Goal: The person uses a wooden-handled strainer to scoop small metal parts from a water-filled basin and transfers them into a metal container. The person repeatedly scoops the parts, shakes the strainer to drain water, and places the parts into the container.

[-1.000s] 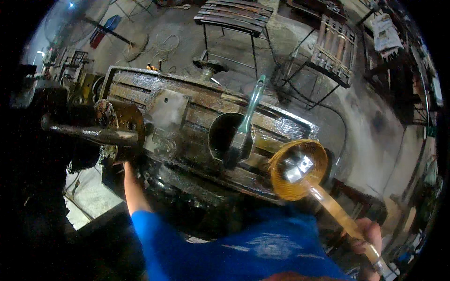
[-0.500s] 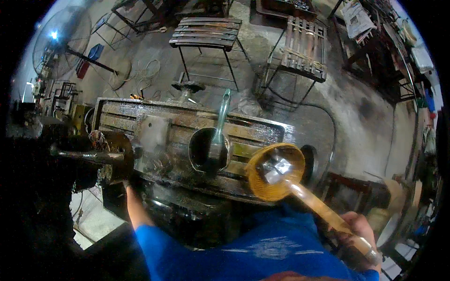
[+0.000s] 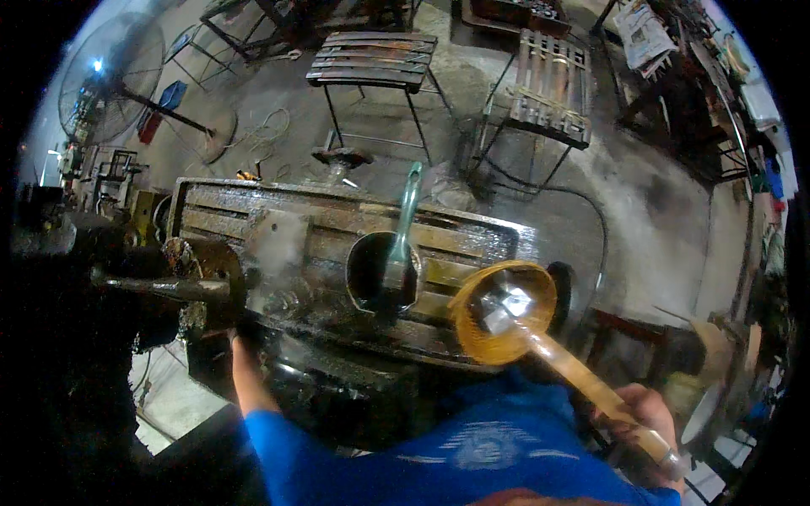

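At the lower right, my right hand [image 3: 645, 413] is wrapped round the handle of a yellow, round, long-handled scoop [image 3: 472, 337]. A few shiny square-edged metal pieces [image 3: 506, 308] lie in its bowl. The scoop is held over the right end of a long, slotted, wet machine table [image 3: 477, 244]. My left forearm [image 3: 247, 379] reaches forward beside the dark machine head; the left hand is hidden there, close under a round metal chuck-like part [image 3: 207, 282]. Between the two arms stands a dark round pot [image 3: 354, 295], with a green-handled brush [image 3: 409, 207] leaning in it.
A pointed metal bar [image 3: 160, 287] sticks out leftward from the chuck-like part. Beyond the table are a handwheel [image 3: 342, 158], two slatted stools [image 3: 371, 63] and a hose [image 3: 603, 228] on the floor. A large fan [image 3: 122, 80] stands far left. Cluttered shelving [image 3: 709, 126] lines the right.
The whole view has shifted slightly. The scoop stays in my right hand at nearly the same place over the table's right end; my left arm has hardly moved.
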The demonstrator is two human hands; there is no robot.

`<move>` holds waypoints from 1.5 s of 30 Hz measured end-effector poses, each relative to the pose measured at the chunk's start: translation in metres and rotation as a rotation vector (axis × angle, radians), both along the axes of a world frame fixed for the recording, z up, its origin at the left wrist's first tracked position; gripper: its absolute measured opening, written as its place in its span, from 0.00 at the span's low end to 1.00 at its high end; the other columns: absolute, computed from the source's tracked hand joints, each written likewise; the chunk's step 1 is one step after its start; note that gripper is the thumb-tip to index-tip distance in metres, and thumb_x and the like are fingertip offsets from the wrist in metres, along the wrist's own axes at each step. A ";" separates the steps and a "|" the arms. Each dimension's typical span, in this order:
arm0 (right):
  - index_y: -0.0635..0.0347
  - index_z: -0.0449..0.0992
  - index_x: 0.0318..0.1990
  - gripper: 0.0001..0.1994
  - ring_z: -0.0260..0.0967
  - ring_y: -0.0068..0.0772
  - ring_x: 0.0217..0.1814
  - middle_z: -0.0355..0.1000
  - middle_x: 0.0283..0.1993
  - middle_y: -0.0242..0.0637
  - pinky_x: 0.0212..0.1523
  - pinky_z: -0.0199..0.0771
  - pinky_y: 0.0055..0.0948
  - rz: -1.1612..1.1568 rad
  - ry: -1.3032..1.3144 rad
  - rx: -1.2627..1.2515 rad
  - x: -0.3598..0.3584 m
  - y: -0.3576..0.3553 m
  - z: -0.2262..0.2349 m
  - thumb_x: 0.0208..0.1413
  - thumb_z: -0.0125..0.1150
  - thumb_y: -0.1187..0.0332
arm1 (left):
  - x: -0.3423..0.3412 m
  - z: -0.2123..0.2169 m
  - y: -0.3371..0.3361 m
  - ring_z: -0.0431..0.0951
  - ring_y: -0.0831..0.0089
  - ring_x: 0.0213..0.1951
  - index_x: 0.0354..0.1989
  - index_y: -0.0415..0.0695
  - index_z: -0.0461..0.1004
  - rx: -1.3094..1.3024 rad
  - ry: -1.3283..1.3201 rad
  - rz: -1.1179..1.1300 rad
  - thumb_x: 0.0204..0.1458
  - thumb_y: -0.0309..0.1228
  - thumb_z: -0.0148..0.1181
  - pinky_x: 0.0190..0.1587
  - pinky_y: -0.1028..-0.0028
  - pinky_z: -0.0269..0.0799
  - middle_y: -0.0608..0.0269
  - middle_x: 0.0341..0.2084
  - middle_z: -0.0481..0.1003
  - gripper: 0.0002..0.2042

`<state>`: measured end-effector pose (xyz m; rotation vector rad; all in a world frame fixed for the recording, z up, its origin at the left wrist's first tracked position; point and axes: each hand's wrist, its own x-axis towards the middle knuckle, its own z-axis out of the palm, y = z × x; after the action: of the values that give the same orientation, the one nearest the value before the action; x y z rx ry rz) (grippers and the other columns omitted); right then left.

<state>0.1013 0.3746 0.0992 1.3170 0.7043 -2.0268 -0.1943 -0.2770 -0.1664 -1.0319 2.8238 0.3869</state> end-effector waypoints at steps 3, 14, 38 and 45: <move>0.79 0.64 0.40 0.28 0.54 0.20 0.10 0.58 0.16 0.35 0.08 0.55 0.17 -0.145 -0.055 0.092 0.012 -0.007 -0.005 0.24 0.46 0.70 | -0.011 -0.001 0.006 0.70 0.58 0.43 0.45 0.49 0.69 0.006 -0.002 -0.015 0.44 0.40 0.53 0.43 0.64 0.67 0.53 0.41 0.70 0.19; 0.79 0.65 0.38 0.28 0.54 0.19 0.10 0.58 0.15 0.33 0.07 0.54 0.16 -0.173 -0.045 0.079 0.002 -0.014 0.012 0.23 0.47 0.68 | -0.034 -0.002 0.008 0.70 0.58 0.43 0.46 0.49 0.69 0.007 0.002 -0.009 0.45 0.40 0.52 0.43 0.63 0.67 0.54 0.42 0.70 0.19; 0.75 0.64 0.42 0.29 0.54 0.18 0.11 0.60 0.18 0.33 0.08 0.54 0.15 0.056 0.129 -0.125 0.001 0.002 0.005 0.29 0.52 0.64 | 0.018 0.036 -0.026 0.70 0.59 0.44 0.48 0.50 0.68 0.219 0.449 0.319 0.46 0.40 0.51 0.43 0.62 0.67 0.56 0.44 0.69 0.19; 0.66 0.61 0.50 0.24 0.51 0.19 0.12 0.55 0.17 0.29 0.10 0.51 0.18 0.235 0.300 -0.254 -0.036 0.006 0.004 0.46 0.47 0.61 | 0.060 0.118 0.087 0.69 0.60 0.43 0.48 0.48 0.66 1.097 1.062 0.714 0.47 0.37 0.52 0.43 0.60 0.66 0.58 0.46 0.68 0.19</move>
<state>0.0650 0.3804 0.1034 0.7584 0.6706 -2.0580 -0.1346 -0.1898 -0.0485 -1.6686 1.8310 2.7495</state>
